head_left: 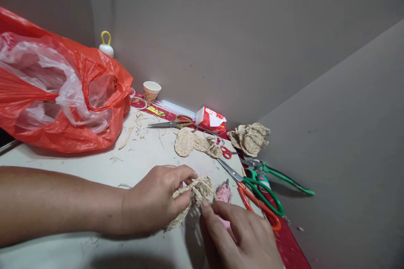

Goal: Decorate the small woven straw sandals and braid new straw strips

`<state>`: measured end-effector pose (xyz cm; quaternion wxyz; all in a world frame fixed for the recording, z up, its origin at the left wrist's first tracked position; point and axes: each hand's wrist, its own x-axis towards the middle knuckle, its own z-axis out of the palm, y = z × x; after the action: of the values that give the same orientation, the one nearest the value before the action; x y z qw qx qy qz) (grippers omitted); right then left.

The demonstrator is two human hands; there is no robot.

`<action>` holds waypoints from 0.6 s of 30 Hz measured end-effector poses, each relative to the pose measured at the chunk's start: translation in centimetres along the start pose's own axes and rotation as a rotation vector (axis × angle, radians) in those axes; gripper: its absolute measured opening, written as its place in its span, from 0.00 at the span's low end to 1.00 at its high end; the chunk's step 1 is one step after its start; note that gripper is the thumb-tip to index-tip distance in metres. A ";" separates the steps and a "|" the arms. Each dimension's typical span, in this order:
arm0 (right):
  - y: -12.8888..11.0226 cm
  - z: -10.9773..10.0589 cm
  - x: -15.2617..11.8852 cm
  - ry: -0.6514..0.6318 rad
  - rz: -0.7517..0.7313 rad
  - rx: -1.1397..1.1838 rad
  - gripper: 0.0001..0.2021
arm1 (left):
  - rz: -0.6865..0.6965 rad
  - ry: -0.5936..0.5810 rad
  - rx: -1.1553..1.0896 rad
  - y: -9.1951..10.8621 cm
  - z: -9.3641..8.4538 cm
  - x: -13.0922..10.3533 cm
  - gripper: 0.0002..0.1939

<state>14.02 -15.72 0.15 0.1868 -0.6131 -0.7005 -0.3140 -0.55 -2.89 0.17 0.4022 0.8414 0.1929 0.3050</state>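
My left hand point(160, 197) grips a braided straw piece point(202, 187), pale tan and bunched up, above the white tabletop. Its thumb and fingers press on the piece from the left. At the near right side of the braid is my right hand point(240, 231), thumb and forefinger pinched together against the straw. What exactly those fingertips pinch is too small to make out. Just beyond the right hand lies a pink textured object point(224, 195) with a dark pointed tip, partly covered by that hand.
Scissors with red and green handles point(248, 189) lie at right beside green-handled pliers point(277, 174). Further back are flat woven straw pieces point(184, 143), brown-handled scissors point(173, 124), a tissue pack point(211, 119), a paper cup point(152, 91) and a straw bundle point(251, 138). A red plastic bag point(94, 61) bulges at left.
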 end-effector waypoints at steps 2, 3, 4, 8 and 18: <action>0.0 -0.1 0.1 -0.013 -0.009 0.007 0.09 | -0.009 -0.005 0.008 -0.1 0.1 0.0 0.11; 0.0 -0.1 0.2 -0.019 -0.012 0.011 0.10 | -0.014 -0.011 0.014 -0.1 0.1 0.0 0.10; 0.0 -0.2 0.2 -0.023 -0.015 0.014 0.10 | -0.018 -0.020 0.019 -0.1 0.1 0.1 0.10; 0.1 -0.1 0.2 -0.026 -0.017 0.014 0.10 | -0.033 -0.060 0.033 -0.1 0.1 0.2 0.08; -0.1 0.2 0.4 0.002 -0.028 0.019 0.11 | 0.056 -0.054 0.095 -0.5 0.3 0.2 0.05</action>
<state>13.90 -15.29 0.21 0.1889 -0.6012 -0.7118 -0.3103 -0.25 -2.66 -0.36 0.3580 0.8727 0.1728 0.2836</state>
